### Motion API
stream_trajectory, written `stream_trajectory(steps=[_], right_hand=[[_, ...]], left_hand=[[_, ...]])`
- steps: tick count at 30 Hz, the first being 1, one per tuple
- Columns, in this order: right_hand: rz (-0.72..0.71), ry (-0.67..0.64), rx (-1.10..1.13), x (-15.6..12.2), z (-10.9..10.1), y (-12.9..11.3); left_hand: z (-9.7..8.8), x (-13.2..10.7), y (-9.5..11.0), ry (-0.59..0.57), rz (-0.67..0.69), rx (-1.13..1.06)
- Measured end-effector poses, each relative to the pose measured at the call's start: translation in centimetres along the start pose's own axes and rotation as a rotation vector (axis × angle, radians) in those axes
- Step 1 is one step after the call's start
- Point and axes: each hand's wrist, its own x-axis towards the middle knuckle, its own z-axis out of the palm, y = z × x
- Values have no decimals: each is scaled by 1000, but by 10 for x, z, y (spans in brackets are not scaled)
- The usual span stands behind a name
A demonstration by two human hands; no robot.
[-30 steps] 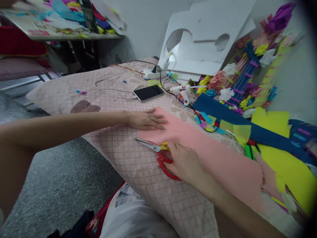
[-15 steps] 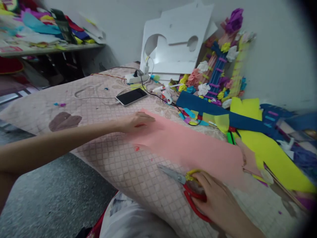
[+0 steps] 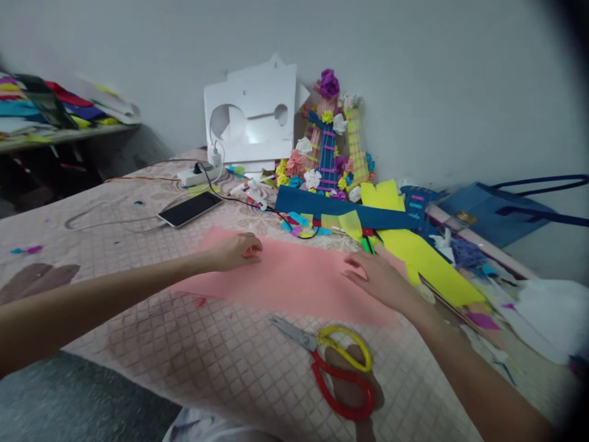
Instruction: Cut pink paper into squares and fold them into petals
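Note:
A long pink paper sheet (image 3: 294, 276) lies on the quilted bed cover (image 3: 184, 344). My left hand (image 3: 234, 250) rests on the sheet's left end, fingers curled and pinching the paper. My right hand (image 3: 375, 279) lies flat on the sheet's right part with fingers stretched out. Scissors (image 3: 331, 359) with one yellow and one red handle lie on the cover in front of the sheet, apart from both hands.
A black phone (image 3: 189, 209) on a cable and a power strip (image 3: 200, 177) sit behind the sheet. A glue gun (image 3: 251, 190), blue and yellow paper sheets (image 3: 414, 252), a flower craft piece (image 3: 329, 153), white cardboard (image 3: 251, 120) and a blue bag (image 3: 501, 209) crowd the back and right.
My right hand let go of the scissors, which now lie on the cover, and moved onto the pink sheet. The view swung up and to the right.

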Motion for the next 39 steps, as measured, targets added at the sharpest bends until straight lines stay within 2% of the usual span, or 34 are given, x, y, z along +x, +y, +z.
stream_trajectory(steps=[3,5,9,13,16,18,21,24,28,32,34,36,39], right_hand=[[-15,-48,-54,36,13,35],[-29,-70,-49,50,22,49],[-49,-116,-35,57,31,57],[-50,-118,-30,53,25,59],[-8,-88,-21,46,4,73],[36,-52,-14,41,-16,93],[102,25,-81,39,-47,134],[198,69,-182,45,-69,178],[295,99,-240,61,-80,225],[352,120,-266,77,-76,260],[380,142,-275,83,-70,270],[397,179,-282,88,-64,275],[368,197,-253,89,-56,274]], left_hand=[[-7,13,-17,63,-93,133],[-12,23,-31,59,-140,155],[-22,39,-52,-33,-146,103],[-32,43,-55,-61,-122,50],[-43,51,-42,-29,-102,31],[-50,66,-28,7,-71,17],[-54,105,-2,117,-37,12],[-51,157,24,216,-32,41],[-45,222,53,324,-57,100],[-34,256,79,419,-8,179],[-24,261,91,372,70,230],[-11,260,100,233,122,247],[7,258,103,90,97,229]])
